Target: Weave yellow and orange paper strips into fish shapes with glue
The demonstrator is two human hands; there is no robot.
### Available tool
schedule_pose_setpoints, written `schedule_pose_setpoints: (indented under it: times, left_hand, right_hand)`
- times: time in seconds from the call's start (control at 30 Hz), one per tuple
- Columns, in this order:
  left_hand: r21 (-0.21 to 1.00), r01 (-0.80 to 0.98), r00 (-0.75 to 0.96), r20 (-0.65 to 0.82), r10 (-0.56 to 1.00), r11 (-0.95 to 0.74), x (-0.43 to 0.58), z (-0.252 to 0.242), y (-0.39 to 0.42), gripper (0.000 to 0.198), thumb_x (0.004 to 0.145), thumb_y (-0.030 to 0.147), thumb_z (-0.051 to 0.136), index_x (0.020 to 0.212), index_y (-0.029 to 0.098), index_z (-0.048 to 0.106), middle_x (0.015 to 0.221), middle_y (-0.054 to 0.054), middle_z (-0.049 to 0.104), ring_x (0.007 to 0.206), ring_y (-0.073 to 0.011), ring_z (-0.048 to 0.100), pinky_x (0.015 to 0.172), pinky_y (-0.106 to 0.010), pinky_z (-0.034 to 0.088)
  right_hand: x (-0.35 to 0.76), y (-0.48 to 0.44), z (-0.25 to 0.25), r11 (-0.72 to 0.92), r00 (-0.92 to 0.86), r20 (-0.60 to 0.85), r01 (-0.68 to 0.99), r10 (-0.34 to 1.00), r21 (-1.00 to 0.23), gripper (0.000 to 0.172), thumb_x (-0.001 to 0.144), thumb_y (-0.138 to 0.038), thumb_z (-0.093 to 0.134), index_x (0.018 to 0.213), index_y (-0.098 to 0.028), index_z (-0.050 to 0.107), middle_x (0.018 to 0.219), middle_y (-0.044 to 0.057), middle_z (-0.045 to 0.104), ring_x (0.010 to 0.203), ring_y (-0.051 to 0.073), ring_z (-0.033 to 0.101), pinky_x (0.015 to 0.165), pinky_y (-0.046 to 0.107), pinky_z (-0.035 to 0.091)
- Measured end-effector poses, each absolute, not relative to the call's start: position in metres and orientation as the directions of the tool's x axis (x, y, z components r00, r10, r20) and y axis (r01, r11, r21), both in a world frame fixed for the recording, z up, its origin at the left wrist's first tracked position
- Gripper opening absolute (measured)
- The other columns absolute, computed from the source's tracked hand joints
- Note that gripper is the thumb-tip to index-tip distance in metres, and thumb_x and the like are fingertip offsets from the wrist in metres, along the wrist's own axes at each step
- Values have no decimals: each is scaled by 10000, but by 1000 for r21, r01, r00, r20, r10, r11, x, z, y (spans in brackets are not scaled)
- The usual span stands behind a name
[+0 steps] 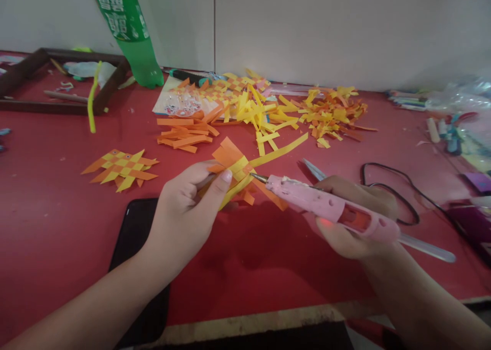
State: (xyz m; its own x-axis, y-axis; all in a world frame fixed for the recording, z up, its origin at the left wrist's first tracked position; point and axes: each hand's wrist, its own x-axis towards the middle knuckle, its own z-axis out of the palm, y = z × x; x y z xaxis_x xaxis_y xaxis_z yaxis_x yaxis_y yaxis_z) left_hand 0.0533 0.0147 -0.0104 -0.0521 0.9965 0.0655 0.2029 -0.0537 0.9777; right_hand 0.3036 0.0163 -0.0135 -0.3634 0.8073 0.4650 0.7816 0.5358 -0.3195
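Between the thumb and fingers of my left hand [192, 201] is a woven paper piece [240, 168] of orange and yellow strips, with loose ends sticking out. My right hand [349, 217] grips a pink hot glue gun [318, 199], a clear glue stick [427, 247] poking out of its back. The gun's metal nozzle is at the weave, near my left thumb; whether it touches the paper I cannot tell. A woven paper fish [123, 166] with eyes lies to the left on the red table [245, 268]. Scissors [313, 170] lie partly hidden behind my right hand.
A black phone [134, 227] lies under my left forearm. Orange strips [187, 135], yellow strips [255, 107] and scraps [333, 114] spread along the back. A green bottle [132, 38] stands by a dark frame [49, 107]. A black cord [406, 171] curls at right.
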Motion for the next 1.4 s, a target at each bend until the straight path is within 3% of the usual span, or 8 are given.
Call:
schedule_pose_setpoints:
  times: [0.13,0.23,0.37,0.53,0.67,0.9,1.2,1.4]
  left_hand:
    - [990,137,-80,40,996,-29,54,-11,13,138,908,289,649,833,204,727,788,15,710,726,-134,684,639,-191,582]
    - [1000,19,-123,-8,992,11,55,-13,11,145,885,336,682,826,214,734,786,19,669,717,-132,667,593,-193,597]
    - [952,-285,-114,-152,982,114,55,-14,14,121,834,308,740,767,209,727,777,20,666,717,-129,661,572,-203,614]
    - [785,-522,48,-363,931,333,53,-10,19,122,760,204,803,694,183,702,732,25,697,635,-95,655,555,-185,619]
    - [773,-503,132,-373,919,386,53,-9,20,137,748,217,835,841,213,735,891,21,751,724,-102,702,587,-163,621]
    - [823,-391,245,-339,908,413,55,-12,13,329,734,197,856,1023,263,714,996,38,765,880,-104,726,703,-128,598]
    - [854,-250,286,-385,878,456,57,-8,11,345,714,291,870,1002,192,708,983,-23,782,871,-152,736,682,-170,603]
    - [871,-266,365,-305,879,413,58,-7,11,306,759,258,838,1035,203,718,1067,-21,786,978,-164,736,848,-202,585]
  right_hand:
    - [301,17,-11,594,-417,574,789,704,-156,72,755,-175,578,763,-241,549,583,-4,619,431,126,493,427,275,331]
    - [301,17,-10,552,-382,563,817,733,-165,84,766,-178,544,821,-236,568,654,11,669,457,135,540,453,273,385]
    - [305,23,-14,424,-300,442,880,845,-213,240,757,-172,559,987,-227,603,854,57,740,679,205,691,586,298,509]
    - [307,31,-23,461,-427,213,874,879,-151,425,712,-155,524,1129,-202,589,1062,112,726,969,303,689,775,428,563]
    - [303,29,-26,569,-531,221,802,818,-181,366,747,-127,505,1077,-212,637,914,78,684,873,263,649,950,533,499]
    - [284,19,-13,649,-466,495,695,734,-308,165,856,-183,592,993,-234,670,1010,89,651,946,257,620,907,498,487]
    - [275,12,-6,577,-434,387,522,813,-628,158,935,-232,573,1019,-255,705,963,38,721,840,166,688,721,301,555]
    - [271,10,-8,474,-373,320,471,871,-743,128,907,-245,645,952,-301,751,929,10,743,786,157,696,722,307,572]
